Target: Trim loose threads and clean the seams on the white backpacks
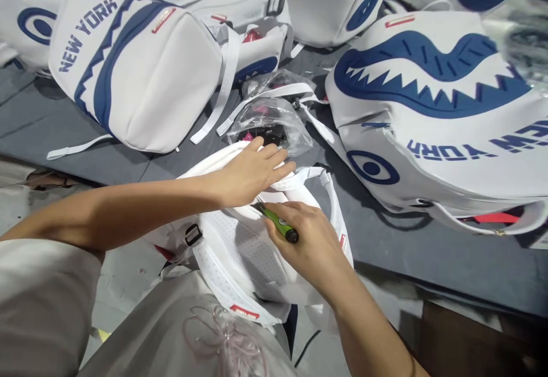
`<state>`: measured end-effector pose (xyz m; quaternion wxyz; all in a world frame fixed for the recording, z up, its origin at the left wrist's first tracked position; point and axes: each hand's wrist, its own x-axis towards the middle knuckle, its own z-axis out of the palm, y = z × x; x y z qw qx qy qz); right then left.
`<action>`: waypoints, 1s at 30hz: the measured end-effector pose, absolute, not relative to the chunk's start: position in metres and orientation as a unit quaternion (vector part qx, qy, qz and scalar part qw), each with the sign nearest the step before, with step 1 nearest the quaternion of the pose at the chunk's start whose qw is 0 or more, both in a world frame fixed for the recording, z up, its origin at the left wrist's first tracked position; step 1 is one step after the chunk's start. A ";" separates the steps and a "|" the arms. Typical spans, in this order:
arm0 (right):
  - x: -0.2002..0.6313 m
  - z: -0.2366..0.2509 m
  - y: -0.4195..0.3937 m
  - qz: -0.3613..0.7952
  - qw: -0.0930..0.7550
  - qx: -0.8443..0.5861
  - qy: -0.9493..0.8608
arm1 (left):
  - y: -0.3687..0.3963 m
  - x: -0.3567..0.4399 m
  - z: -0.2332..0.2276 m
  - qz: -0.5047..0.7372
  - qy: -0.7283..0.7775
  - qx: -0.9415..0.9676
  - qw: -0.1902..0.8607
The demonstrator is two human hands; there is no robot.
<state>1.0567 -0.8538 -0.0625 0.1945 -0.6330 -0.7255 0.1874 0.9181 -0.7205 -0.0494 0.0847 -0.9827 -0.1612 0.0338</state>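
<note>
A white backpack (244,246) lies in front of me at the table's near edge, its dotted back panel and straps facing up. My left hand (252,171) rests across its upper part, fingers stretched out and slightly apart. Between the fingers of my right hand (310,240) is a small green-handled tool (278,223) with a black end. Its thin metal tip points at the fabric just below my left hand; whether it touches cannot be made out. A padded shoulder strap (225,283) with a red label hangs toward my lap.
On the grey table (411,257) stand more white backpacks with blue shark-mouth prints, one large backpack (428,97) at right and another backpack (162,75) at left. Crumpled clear plastic (295,129) lies just beyond my left hand. Loose white straps (218,103) trail between the bags.
</note>
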 end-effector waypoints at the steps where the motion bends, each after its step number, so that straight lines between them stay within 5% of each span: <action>1: 1.057 -0.062 -0.855 0.184 0.194 -0.636 -0.724 | -0.721 0.918 -0.050 0.033 -0.163 -0.982 0.085; 16: 1.054 -0.074 -0.858 0.217 0.277 -0.646 -0.677 | -0.720 0.920 -0.051 0.044 -0.169 -0.981 0.089; 30: 1.058 -0.073 -0.855 0.242 0.266 -0.648 -0.671 | -0.721 0.923 -0.049 0.076 -0.174 -0.978 0.089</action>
